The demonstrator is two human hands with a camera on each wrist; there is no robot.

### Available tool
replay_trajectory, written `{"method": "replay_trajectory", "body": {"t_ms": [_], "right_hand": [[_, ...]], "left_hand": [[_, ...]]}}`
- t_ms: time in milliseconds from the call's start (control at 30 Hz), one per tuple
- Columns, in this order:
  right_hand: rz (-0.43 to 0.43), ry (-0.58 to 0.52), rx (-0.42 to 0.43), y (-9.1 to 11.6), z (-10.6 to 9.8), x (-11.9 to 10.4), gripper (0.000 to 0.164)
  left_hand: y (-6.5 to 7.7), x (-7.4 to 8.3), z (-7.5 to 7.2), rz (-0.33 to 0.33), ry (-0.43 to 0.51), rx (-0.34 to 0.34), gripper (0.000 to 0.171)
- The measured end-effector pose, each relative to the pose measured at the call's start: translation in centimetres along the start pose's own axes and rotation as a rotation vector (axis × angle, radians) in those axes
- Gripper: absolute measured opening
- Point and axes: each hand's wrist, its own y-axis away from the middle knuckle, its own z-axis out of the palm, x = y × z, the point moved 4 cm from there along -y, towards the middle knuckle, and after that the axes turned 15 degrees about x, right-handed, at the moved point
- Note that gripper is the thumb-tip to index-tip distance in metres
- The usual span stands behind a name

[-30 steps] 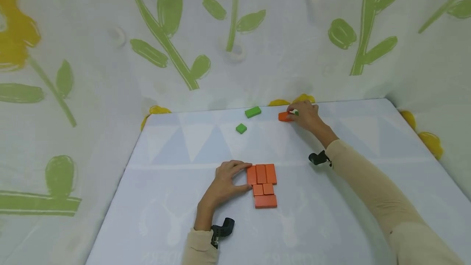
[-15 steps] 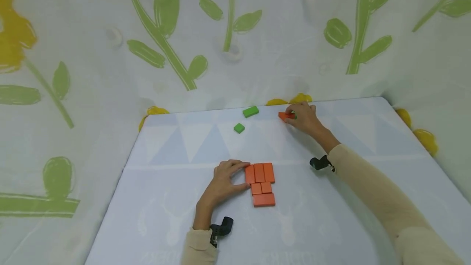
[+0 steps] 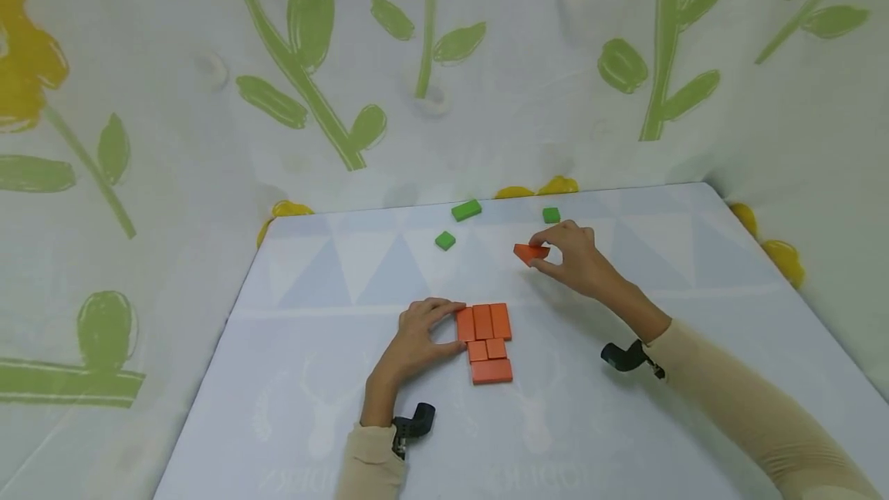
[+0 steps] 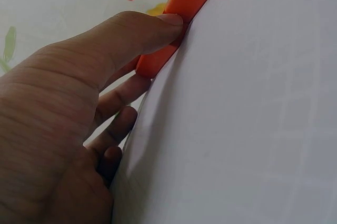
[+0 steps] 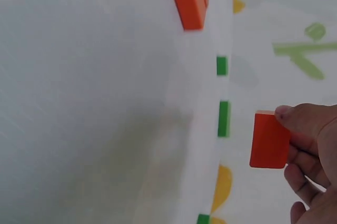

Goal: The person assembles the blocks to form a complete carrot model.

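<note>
Much of the lower frame is filled by a pale, triangle-printed tabletop (image 3: 597, 430). At lower centre, a cluster of flat orange rectangular and square blocks (image 3: 482, 349) is laid, its upper-left block (image 3: 466, 325) held between thumb and fingertip in the left hand's (image 3: 414, 338) grip. Right of upper centre, a single flat orange rectangular block (image 3: 528, 253) is pinched in the right hand's (image 3: 575, 255) narrow grip. Higher up, a green rectangular block (image 3: 466, 211) and two small green square blocks (image 3: 552, 215) are seen.

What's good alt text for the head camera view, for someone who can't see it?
A person's right hand pinches an orange block over a pale table, while the left hand pinches the leftmost block in a cluster of six orange blocks. Three green blocks lie toward the far edge, before a flower-print backdrop.
</note>
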Motion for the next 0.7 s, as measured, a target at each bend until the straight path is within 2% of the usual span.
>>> {"method": "replay_trajectory", "body": {"t_ms": [167,367,700], "right_hand": [[-0.067,-0.007,-0.017,2.4,-0.4,-2.2,0.032],[-0.146,-0.077,0.024,5.0,-1.0,-4.7,0.034],[-0.258,-0.114,0.065,7.8,-1.0,-7.8,0.035]], "left_hand": [[-0.1,-0.2,0.1,-0.028,-0.022,-0.015,0.060],[-0.1,0.0,0.1,-0.023,-0.012,-0.009,0.060],[-0.1,0.0,0.1,-0.019,-0.004,-0.004,0.060]]}}
